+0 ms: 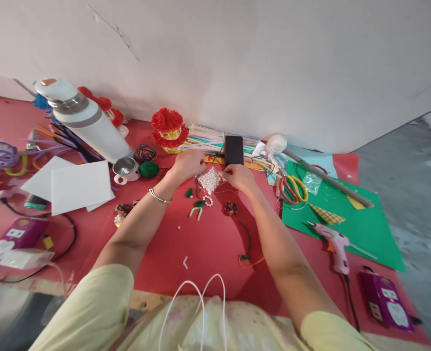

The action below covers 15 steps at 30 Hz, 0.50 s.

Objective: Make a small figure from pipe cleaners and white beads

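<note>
A heap of white pearl beads lies on the red table covering between my two hands. My left hand is closed at the heap's upper left, and whatever its fingers hold is hidden. On the other side, my right hand pinches with thumb and forefinger at the heap's right edge; I cannot make out what is in the pinch. Just below the heap lie a small ring of beads, dark green yarn pieces and a bent pale green pipe cleaner. A multicoloured yarn bundle is nearer my right forearm.
A black phone lies behind my right hand, on bundled pipe cleaners. At left stand a white bottle and metal-lined cup. Scissors and a pink glue gun are at right, its cable running forward.
</note>
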### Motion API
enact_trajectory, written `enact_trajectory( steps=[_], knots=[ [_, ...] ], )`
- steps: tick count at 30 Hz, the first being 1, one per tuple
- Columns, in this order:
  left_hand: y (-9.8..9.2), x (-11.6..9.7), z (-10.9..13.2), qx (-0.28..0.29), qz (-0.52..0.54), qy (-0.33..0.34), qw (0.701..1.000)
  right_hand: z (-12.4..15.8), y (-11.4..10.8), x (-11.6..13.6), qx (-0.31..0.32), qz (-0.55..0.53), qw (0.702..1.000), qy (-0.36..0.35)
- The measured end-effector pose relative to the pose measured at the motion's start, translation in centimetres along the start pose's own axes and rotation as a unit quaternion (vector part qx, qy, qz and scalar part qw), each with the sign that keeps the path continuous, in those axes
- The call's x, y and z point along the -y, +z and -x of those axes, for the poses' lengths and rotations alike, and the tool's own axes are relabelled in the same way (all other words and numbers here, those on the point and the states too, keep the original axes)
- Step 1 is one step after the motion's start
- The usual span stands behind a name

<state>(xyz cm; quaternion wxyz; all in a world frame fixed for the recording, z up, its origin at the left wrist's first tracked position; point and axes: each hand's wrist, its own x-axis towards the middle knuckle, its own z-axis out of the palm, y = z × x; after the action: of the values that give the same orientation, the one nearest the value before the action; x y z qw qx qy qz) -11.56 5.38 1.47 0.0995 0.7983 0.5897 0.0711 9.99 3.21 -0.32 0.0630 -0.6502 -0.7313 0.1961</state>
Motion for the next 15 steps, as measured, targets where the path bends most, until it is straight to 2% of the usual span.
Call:
enact_trajectory(
  steps=[3,6,8,11,15],
  knots=[
    [0.28,-0.26,0.09,-0.078,0.006,-0.034,0.996,0.05,-0.04,0.19,0.002,0.015,1.000,0.004],
    [0.38,-0.36,0.16,-0.108,0.018,-0.041,0.993,0.18,-0.03,0.44,0.007,0.050,0.999,0.022],
    [0.26,-0.38,0.19,-0.089,0.040,-0.017,0.995,0.23,-0.09,0.50,0.024,0.058,0.998,0.022],
    [0.07,-0.42,0.20,-0.017,0.080,0.034,0.996,0.23,-0.28,0.41,0.034,0.046,0.998,0.001],
    [0.34,-0.30,0.04,0.038,0.062,0.033,0.997,0.13,-0.36,0.15,0.006,0.030,1.000,-0.004]
  ],
)
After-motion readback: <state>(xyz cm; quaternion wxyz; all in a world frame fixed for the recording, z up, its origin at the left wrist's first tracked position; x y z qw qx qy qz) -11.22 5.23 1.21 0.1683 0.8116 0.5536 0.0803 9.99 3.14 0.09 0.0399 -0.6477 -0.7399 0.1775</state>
